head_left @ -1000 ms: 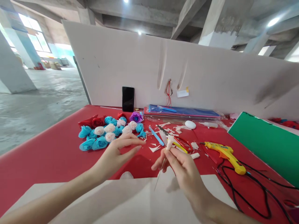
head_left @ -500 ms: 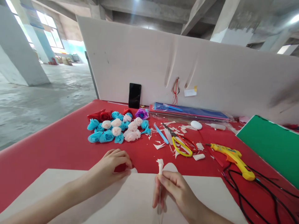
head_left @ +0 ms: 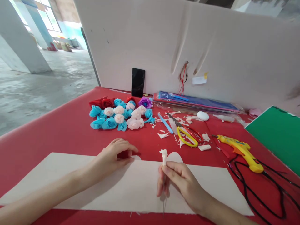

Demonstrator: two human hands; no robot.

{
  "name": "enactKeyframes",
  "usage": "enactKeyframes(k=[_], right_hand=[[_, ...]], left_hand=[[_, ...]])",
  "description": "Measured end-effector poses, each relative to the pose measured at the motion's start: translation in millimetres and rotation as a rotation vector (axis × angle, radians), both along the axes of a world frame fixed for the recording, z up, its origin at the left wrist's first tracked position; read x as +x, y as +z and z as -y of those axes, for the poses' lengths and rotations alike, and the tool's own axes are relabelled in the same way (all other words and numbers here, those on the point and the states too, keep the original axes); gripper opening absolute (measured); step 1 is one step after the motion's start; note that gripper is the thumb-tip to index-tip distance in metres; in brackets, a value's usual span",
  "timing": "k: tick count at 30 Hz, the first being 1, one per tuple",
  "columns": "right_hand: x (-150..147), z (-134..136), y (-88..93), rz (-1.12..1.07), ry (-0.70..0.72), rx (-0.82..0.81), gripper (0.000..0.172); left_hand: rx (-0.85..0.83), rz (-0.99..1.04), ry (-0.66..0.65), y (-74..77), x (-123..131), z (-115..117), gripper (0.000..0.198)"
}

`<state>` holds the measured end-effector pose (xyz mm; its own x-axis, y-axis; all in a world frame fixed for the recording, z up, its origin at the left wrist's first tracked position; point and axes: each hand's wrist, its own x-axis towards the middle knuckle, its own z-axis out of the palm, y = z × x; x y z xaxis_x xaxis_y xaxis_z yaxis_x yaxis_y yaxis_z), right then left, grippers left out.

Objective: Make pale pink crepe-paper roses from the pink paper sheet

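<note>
Head view: a white paper bud [head_left: 164,155] on a thin wire [head_left: 163,201] stands upright over the pale sheet [head_left: 131,193], pinched in the right hand [head_left: 180,180]. The left hand [head_left: 116,153] curls at the sheet's far edge beside a pale petal [head_left: 136,157]; whether it grips that, I cannot tell. Beyond lie paper flowers [head_left: 119,118], scissors [head_left: 177,123] and a yellow glue gun [head_left: 245,154].

The right hand [head_left: 180,178] pinches a wire [head_left: 163,204] topped with white paper [head_left: 164,156]; the left hand [head_left: 117,153] is beside a petal [head_left: 137,157]. Flowers [head_left: 119,118], scissors [head_left: 180,125] and a glue gun [head_left: 239,149] lie on the red desk [head_left: 58,131]
</note>
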<state>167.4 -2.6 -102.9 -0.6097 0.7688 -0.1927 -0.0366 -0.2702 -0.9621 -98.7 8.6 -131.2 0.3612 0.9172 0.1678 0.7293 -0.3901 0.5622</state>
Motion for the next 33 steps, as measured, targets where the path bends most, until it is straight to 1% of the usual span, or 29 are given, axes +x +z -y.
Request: enactKeyframes(k=[4, 8, 13, 16, 18, 22, 26, 30, 33], right_hand=[[0.2, -0.9, 2.4, 0.004, 0.005, 0.003, 0.051], [0.8, -0.8, 4.1, 0.006, 0.001, -0.004, 0.049], [1.9, 0.3, 4.2, 0.010, 0.001, -0.017, 0.048], [1.9, 0.2, 4.0, 0.014, 0.003, -0.022, 0.050], [1.8, 0.3, 4.0, 0.017, 0.009, -0.022, 0.050], [2.2, 1.3, 5.1, 0.017, 0.018, -0.015, 0.048], [3.0, 1.7, 5.8, 0.017, 0.021, -0.010, 0.047], [2.9, 1.3, 5.9, 0.018, 0.020, -0.012, 0.048], [3.0, 1.1, 6.8, 0.019, 0.018, -0.011, 0.047]], left_hand=[[0.052, 0.014, -0.058, -4.4, -0.4, -3.5, 0.018], [0.089, 0.013, -0.113, -0.6, -3.7, -2.1, 0.017], [0.100, 0.025, -0.058, 3.0, -4.4, 4.0, 0.017], [0.084, 0.069, 0.008, 5.8, -3.4, 6.2, 0.018], [0.059, 0.118, 0.062, 11.0, -1.5, 8.0, 0.018], [-0.014, 0.270, 0.239, 30.2, 6.3, 13.1, 0.021], [-0.109, 0.485, 0.431, 49.2, 15.5, 15.2, 0.021], [-0.197, 0.662, 0.575, 60.6, 20.5, 13.6, 0.016], [-0.254, 0.739, 0.634, 65.6, 22.3, 12.6, 0.020]])
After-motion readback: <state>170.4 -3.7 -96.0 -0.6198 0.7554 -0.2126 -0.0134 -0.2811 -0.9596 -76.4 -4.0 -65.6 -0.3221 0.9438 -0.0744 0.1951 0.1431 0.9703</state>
